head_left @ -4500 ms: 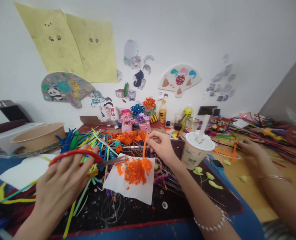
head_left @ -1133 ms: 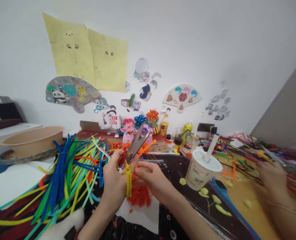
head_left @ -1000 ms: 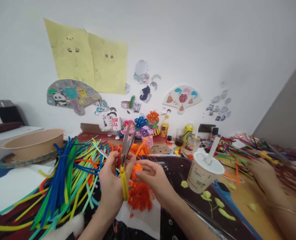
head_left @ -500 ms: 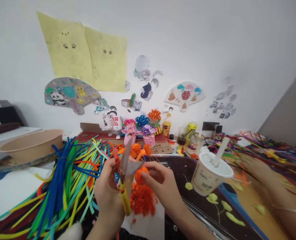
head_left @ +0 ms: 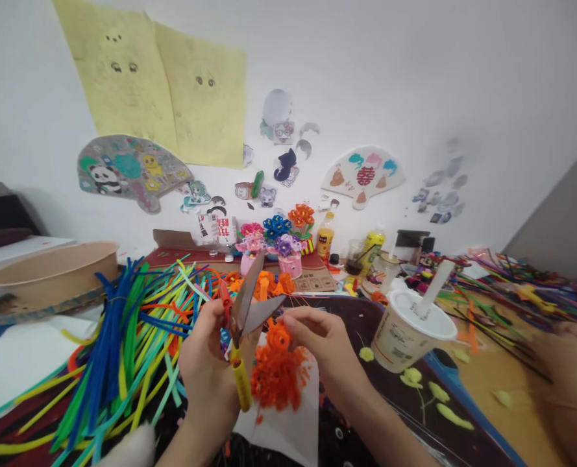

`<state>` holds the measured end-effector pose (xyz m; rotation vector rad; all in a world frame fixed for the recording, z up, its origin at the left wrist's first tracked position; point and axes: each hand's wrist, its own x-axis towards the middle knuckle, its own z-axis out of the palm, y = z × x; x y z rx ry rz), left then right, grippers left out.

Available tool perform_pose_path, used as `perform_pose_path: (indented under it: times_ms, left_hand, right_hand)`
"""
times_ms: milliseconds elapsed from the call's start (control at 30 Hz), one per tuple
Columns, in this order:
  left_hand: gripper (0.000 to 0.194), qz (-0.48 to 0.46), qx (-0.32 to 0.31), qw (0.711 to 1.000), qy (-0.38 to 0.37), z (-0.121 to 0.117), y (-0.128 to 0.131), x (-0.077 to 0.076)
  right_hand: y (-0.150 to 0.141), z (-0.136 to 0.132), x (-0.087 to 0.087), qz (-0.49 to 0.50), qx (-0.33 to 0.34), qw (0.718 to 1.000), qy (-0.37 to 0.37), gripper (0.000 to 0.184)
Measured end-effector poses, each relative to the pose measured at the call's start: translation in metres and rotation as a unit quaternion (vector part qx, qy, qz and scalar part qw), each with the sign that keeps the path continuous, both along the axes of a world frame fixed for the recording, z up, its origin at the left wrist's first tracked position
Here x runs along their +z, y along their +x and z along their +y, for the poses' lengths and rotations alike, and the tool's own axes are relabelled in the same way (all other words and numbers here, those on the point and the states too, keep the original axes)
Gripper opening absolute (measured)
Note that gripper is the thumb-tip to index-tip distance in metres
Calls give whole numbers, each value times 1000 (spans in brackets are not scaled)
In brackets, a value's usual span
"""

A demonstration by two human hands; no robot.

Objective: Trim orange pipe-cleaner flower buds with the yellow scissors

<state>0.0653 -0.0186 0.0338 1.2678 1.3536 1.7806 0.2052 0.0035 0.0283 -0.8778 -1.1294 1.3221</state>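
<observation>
My left hand (head_left: 208,360) is wrapped round a pair of scissors (head_left: 241,383) with red and yellow handles, their blades spread and pointing up. Thumb and fingers of my right hand (head_left: 330,344) pinch at an orange fuzzy pipe cleaner piece (head_left: 279,334); its exact shape blurs into what lies below. Under both hands a heap of orange fuzz (head_left: 277,383) rests on white paper (head_left: 300,438). More orange fuzzy pieces (head_left: 283,284) lie just behind my hands.
Bundled pipe cleaners (head_left: 110,357) spread on the left beside a tan bowl (head_left: 54,269). A white cup (head_left: 409,334) with a straw stands right, near yellow fuzzy pieces (head_left: 438,392). Potted fuzzy flowers (head_left: 288,250) and bottles (head_left: 325,235) line the back. Another person's hand (head_left: 565,363) is far right.
My right hand has lowered slightly away from the scissors, and the orange piece it held up now sits against the fuzz heap. The other person's hand has shifted right.
</observation>
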Motion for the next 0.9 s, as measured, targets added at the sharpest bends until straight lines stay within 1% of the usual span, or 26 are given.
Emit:
perform_pose_path:
  times_ms: [33, 100, 200, 267, 333, 400, 433, 500, 600, 667, 700, 733, 767, 900]
  left_hand:
    - [22, 9, 16, 1000, 12, 0, 0, 1]
    - [18, 31, 54, 996, 58, -1, 0, 2]
    - [17, 51, 79, 991, 95, -1, 0, 2]
    - [17, 68, 94, 987, 113, 0, -1, 2]
    - [15, 89, 107, 980, 145, 2, -2, 2]
    - [14, 100, 114, 973, 175, 3, -4, 4]
    - [13, 102, 116, 971, 185, 4, -5, 5]
    - [13, 104, 113, 971, 186, 3, -8, 8]
    - [11, 117, 112, 972, 169, 1, -10, 11]
    - [11, 127, 117, 972, 159, 0, -11, 11]
    - [12, 130, 116, 972, 158, 0, -11, 11]
    - [13, 132, 113, 972, 157, 0, -11, 10]
    - [15, 133, 110, 973, 156, 0, -11, 9]
    - [18, 137, 79, 978, 134, 1, -15, -1]
  right_hand:
    - [1, 1, -1, 14, 4, 1000, -8, 22]
    - [2, 4, -4, 49, 22, 998, -32, 24]
    - [6, 9, -7, 100, 71, 990, -76, 26]
    - [10, 13, -8, 94, 90, 988, -79, 27]
    - [13, 16, -8, 33, 83, 995, -54, 27]
    - [17, 19, -7, -59, 60, 996, -14, 26]
    - [19, 20, -7, -108, 49, 993, 10, 26]
    - [22, 23, -8, -204, 34, 976, 64, 24]
    - [24, 26, -12, -320, 44, 935, 145, 28]
    - [24, 27, -14, -346, 59, 919, 179, 25]
    - [24, 28, -15, -344, 66, 917, 189, 18]
    - [23, 28, -15, -335, 68, 920, 193, 9]
    - [23, 28, -15, -322, 68, 925, 189, 5]
    - [23, 26, -9, -234, 88, 960, 125, 22]
